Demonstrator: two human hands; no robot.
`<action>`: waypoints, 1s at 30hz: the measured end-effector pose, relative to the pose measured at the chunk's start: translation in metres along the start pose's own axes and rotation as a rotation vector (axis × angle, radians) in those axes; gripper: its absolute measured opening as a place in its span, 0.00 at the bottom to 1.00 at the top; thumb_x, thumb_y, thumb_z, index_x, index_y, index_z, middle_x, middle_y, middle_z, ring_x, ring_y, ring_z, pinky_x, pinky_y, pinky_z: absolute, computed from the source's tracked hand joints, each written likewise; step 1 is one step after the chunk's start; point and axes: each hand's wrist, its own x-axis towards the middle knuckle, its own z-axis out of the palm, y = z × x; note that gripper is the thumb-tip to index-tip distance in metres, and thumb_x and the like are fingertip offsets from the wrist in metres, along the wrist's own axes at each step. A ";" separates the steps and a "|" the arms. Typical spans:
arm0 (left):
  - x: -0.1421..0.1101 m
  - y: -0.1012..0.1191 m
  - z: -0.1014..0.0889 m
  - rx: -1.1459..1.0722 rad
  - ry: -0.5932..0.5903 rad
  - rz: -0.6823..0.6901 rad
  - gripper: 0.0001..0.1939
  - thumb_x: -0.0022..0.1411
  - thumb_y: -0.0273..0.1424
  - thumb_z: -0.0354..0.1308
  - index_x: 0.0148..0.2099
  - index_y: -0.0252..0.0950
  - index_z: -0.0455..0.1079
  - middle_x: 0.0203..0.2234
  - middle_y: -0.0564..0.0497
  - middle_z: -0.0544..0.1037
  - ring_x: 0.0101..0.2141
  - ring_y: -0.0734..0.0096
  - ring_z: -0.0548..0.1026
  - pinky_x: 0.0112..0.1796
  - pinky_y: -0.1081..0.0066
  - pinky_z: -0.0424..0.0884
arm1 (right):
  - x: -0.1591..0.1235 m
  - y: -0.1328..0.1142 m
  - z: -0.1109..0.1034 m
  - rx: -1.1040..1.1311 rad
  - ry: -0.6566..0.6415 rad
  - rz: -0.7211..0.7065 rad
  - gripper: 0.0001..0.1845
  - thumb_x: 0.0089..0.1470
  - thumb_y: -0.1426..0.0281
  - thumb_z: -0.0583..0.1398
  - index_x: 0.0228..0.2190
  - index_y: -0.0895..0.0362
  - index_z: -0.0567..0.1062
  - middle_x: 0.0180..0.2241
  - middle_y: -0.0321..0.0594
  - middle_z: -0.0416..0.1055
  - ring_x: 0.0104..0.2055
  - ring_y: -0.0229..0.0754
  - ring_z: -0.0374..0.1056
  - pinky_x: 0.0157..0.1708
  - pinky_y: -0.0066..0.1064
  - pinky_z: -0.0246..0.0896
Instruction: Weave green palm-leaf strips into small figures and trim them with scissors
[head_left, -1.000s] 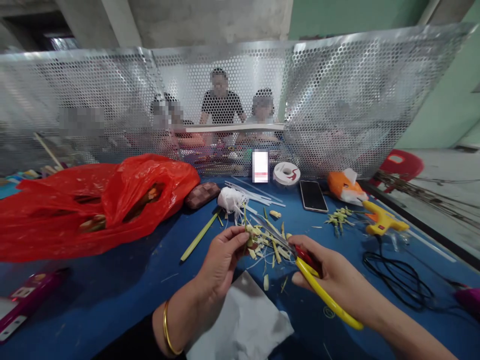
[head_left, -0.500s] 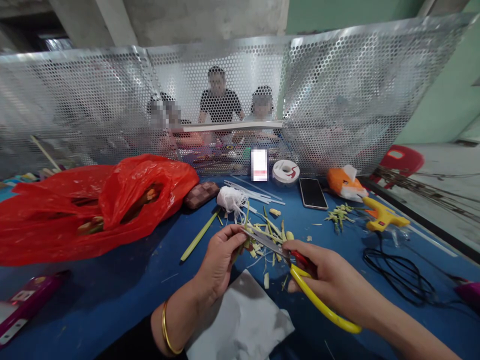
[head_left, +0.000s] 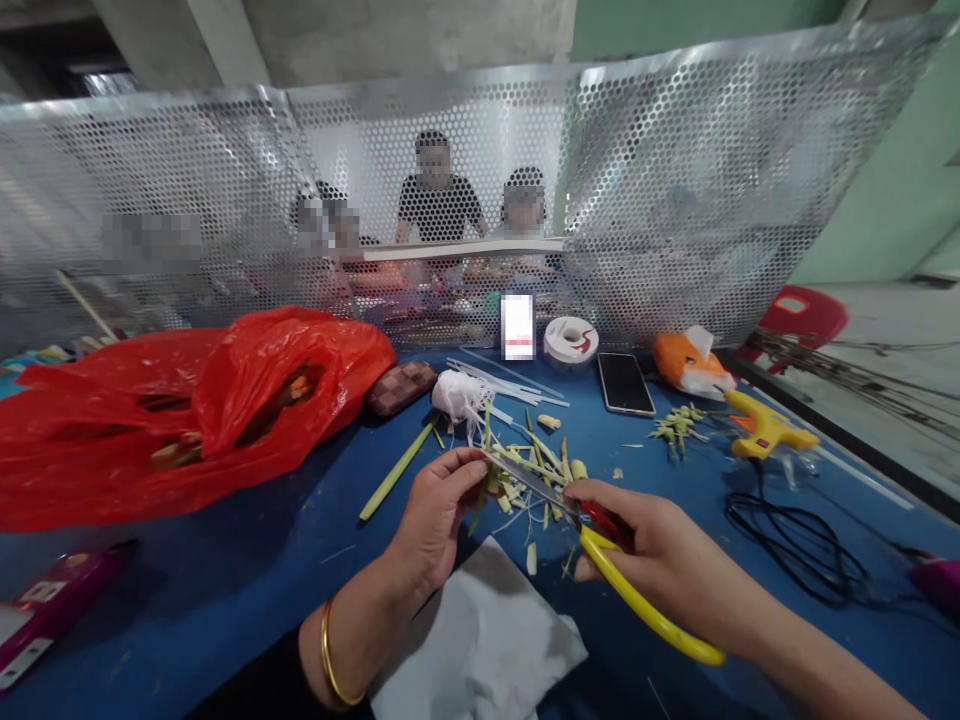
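Note:
My right hand (head_left: 652,545) grips a pair of scissors (head_left: 645,610) with yellow and red handles. The blades point up and left, and their tips reach my left hand's fingertips. My left hand (head_left: 439,515) pinches a thin green plant strip (head_left: 487,430), partly hidden by the fingers. Under and beyond the blades lie pale green plant scraps (head_left: 551,460). A white cloth or sheet (head_left: 487,640) lies below my hands. Left of them rests a longer green stalk (head_left: 397,470), and behind them is a bundle of white string (head_left: 459,395).
A red plastic bag (head_left: 330,350) fills the left, beside a checked pouch (head_left: 401,387). At the back stand a lit screen (head_left: 517,328) and a white spool (head_left: 559,350). To the right lie a phone (head_left: 626,384), tissue pack (head_left: 679,365), yellow glue gun (head_left: 772,435) and black cord (head_left: 795,550).
The scissor blades look closer together at the left fingertips. The green strip has shifted slightly in my left fingers. Both hands stay in nearly the same place.

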 end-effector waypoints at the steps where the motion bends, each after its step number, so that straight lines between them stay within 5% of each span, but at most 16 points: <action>1: 0.000 0.000 0.000 0.005 0.004 0.004 0.08 0.47 0.29 0.65 0.31 0.32 0.72 0.23 0.51 0.78 0.24 0.75 0.74 0.28 0.76 0.66 | 0.000 0.000 0.000 0.007 0.011 -0.006 0.12 0.45 0.67 0.65 0.36 0.51 0.77 0.29 0.35 0.73 0.30 0.42 0.66 0.30 0.29 0.62; 9: -0.003 0.003 0.006 0.032 0.042 -0.019 0.08 0.47 0.30 0.63 0.31 0.34 0.69 0.22 0.51 0.76 0.23 0.72 0.74 0.28 0.72 0.70 | 0.001 0.001 0.002 -0.073 -0.030 0.010 0.10 0.49 0.65 0.64 0.36 0.50 0.76 0.30 0.34 0.73 0.31 0.42 0.66 0.30 0.29 0.62; 17: -0.003 0.002 0.006 0.094 0.041 0.000 0.09 0.49 0.26 0.57 0.34 0.37 0.62 0.25 0.54 0.75 0.20 0.77 0.72 0.17 0.79 0.61 | 0.001 0.003 0.001 -0.046 -0.002 0.071 0.17 0.46 0.63 0.67 0.40 0.51 0.76 0.33 0.36 0.73 0.34 0.44 0.66 0.34 0.32 0.62; 25: -0.012 -0.003 0.013 0.088 -0.096 -0.016 0.16 0.49 0.33 0.65 0.32 0.38 0.59 0.27 0.54 0.73 0.24 0.71 0.76 0.20 0.75 0.68 | 0.010 0.009 0.020 0.458 0.142 0.172 0.29 0.35 0.59 0.71 0.41 0.55 0.72 0.23 0.31 0.66 0.24 0.36 0.62 0.22 0.27 0.57; 30: -0.021 -0.017 0.019 0.125 -0.183 -0.034 0.15 0.50 0.33 0.66 0.31 0.37 0.61 0.27 0.54 0.72 0.26 0.72 0.74 0.24 0.73 0.72 | 0.012 0.003 0.037 0.613 0.114 0.229 0.32 0.31 0.58 0.72 0.39 0.54 0.70 0.24 0.31 0.68 0.21 0.33 0.60 0.17 0.23 0.52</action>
